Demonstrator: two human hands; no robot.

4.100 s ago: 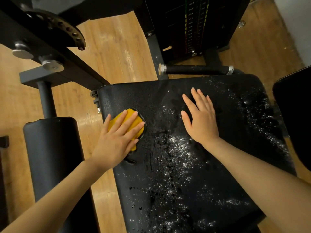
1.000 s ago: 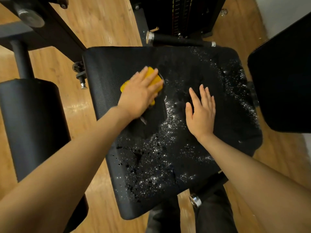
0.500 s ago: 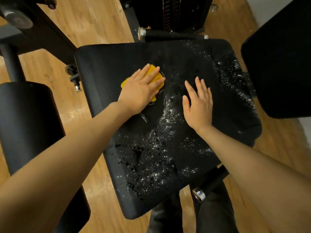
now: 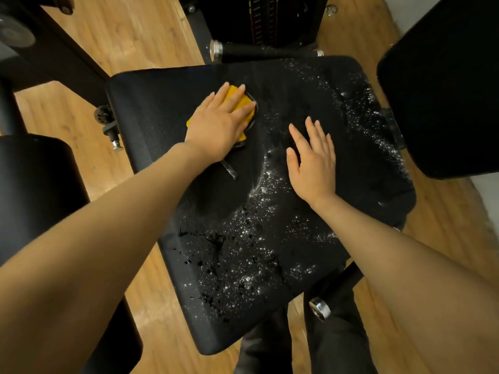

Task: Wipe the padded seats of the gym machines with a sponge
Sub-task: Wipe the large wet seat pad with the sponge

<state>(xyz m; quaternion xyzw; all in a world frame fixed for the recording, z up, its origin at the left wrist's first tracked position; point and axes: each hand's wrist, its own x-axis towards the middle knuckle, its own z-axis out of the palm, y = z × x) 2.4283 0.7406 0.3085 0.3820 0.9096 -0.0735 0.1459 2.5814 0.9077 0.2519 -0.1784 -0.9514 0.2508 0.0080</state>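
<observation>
A black padded seat [image 4: 151, 103] fills the middle of the view, speckled with white foam and droplets across its centre, right side and near end. My left hand [image 4: 218, 125] lies flat with straight fingers on a yellow sponge [image 4: 239, 99], pressing it onto the seat's far left part. Only the sponge's edges show around the fingers. My right hand [image 4: 313, 160] rests flat on the seat, fingers straight, to the right of the sponge and apart from it. A smeared, foam-free patch lies just below the left hand.
A black roller pad [image 4: 35, 190] stands at the left, a second black pad [image 4: 445, 85] at the right. A grip bar [image 4: 264, 51] and the weight stack [image 4: 264, 20] lie beyond the seat. Another bar end [image 4: 320, 310] pokes out below. Wooden floor [image 4: 129, 36] surrounds everything.
Since four seconds ago my left hand has pushed the sponge from the seat's left edge toward its middle, leaving a wiped patch. Over the last half second the hands barely shifted.
</observation>
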